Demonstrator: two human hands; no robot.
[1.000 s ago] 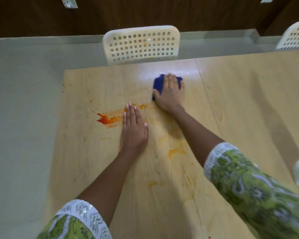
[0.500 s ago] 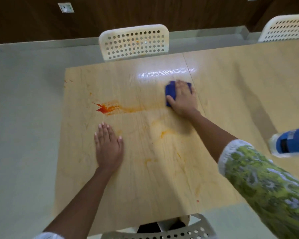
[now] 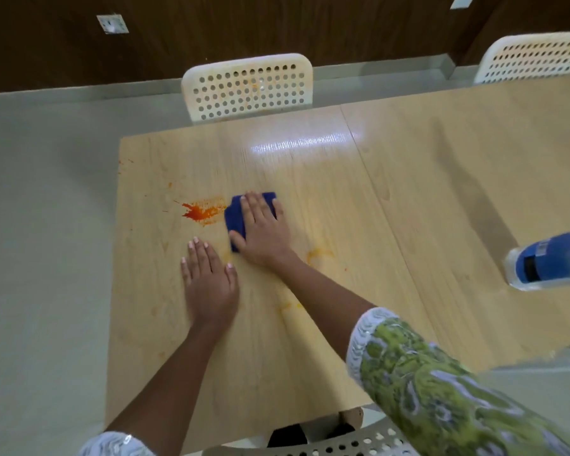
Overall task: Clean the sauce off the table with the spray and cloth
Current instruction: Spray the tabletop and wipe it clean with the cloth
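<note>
A red-orange sauce splat (image 3: 200,211) lies on the left part of the light wooden table (image 3: 408,199), with fainter orange smears (image 3: 320,255) nearer me. My right hand (image 3: 264,230) presses flat on a folded blue cloth (image 3: 236,215), whose left edge sits just right of the splat. Flat on the table just below the cloth, my left hand (image 3: 209,278) rests with fingers straight. The spray bottle (image 3: 547,263), clear with a blue label, lies on its side at the right edge of the view.
A white perforated chair (image 3: 247,87) stands at the table's far side, another (image 3: 533,57) at the far right. A third chair back (image 3: 310,445) shows at the near edge below me. Grey floor lies left of the table.
My right hand has slid the cloth leftward across the table to the edge of the red splat. The orange streak between them is gone. My left hand stays flat close to the cloth.
</note>
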